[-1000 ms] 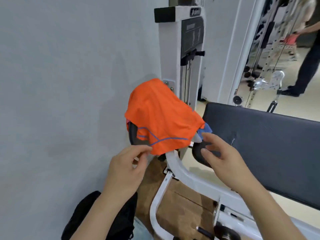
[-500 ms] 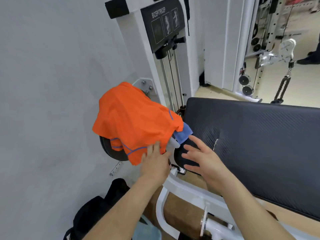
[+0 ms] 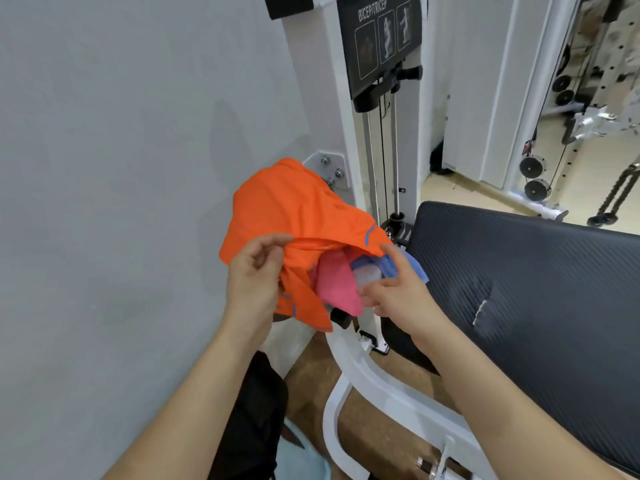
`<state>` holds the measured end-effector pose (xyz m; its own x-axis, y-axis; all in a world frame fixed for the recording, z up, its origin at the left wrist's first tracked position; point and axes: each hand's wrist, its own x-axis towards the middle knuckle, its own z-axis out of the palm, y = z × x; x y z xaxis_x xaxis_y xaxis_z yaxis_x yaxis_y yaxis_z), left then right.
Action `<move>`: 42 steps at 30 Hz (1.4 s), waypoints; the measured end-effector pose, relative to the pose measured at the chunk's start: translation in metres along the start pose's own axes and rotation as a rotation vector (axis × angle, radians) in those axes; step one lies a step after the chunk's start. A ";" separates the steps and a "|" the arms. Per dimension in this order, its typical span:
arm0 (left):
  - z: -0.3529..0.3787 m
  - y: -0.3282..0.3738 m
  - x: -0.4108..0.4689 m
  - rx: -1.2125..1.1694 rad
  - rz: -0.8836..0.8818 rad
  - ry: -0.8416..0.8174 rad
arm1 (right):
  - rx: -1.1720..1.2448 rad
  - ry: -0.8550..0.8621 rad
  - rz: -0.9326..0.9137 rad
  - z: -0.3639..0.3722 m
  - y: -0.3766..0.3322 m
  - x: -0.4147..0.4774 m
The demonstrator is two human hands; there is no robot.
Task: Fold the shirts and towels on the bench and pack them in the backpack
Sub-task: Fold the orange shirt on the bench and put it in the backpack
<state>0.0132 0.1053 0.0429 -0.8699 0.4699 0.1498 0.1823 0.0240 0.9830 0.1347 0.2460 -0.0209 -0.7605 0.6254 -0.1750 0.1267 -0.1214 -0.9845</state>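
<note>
An orange shirt (image 3: 291, 209) with blue piping is draped over the end of the gym machine, beside the black padded bench (image 3: 526, 278). My left hand (image 3: 252, 282) pinches its lower hem and lifts it up. Under the raised hem a pink cloth (image 3: 337, 285) and a blue cloth (image 3: 414, 266) show. My right hand (image 3: 398, 289) reaches in under the shirt, its fingers on the blue and pale cloth; I cannot tell how firmly they hold it. The black backpack (image 3: 256, 410) lies on the floor below my left arm.
A grey wall (image 3: 104, 202) stands close on the left. The white weight-stack tower (image 3: 374, 116) rises behind the clothes. The white tubular frame (image 3: 349, 382) curves below the bench. A pale blue item (image 3: 301, 459) lies by the backpack. More gym equipment (image 3: 554, 174) stands at the back right.
My left hand has pinched the orange shirt's hem and raised it, which uncovers the pink and blue cloths. My right hand has moved from the dark pad up under the shirt.
</note>
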 end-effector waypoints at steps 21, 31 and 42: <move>-0.060 0.053 0.175 -0.198 -0.100 -0.020 | -0.288 0.201 -0.719 0.113 -0.144 0.092; -0.169 0.072 0.201 -0.703 0.024 0.329 | -1.227 0.095 -0.525 0.114 -0.063 0.132; -0.149 0.064 0.049 -0.223 -0.100 -0.098 | -0.624 -0.512 -0.363 0.119 -0.114 0.049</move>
<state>-0.0865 -0.0015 0.1287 -0.8282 0.5582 0.0502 -0.0176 -0.1154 0.9932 0.0078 0.1986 0.0845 -0.9942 0.1033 0.0300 0.0325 0.5541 -0.8318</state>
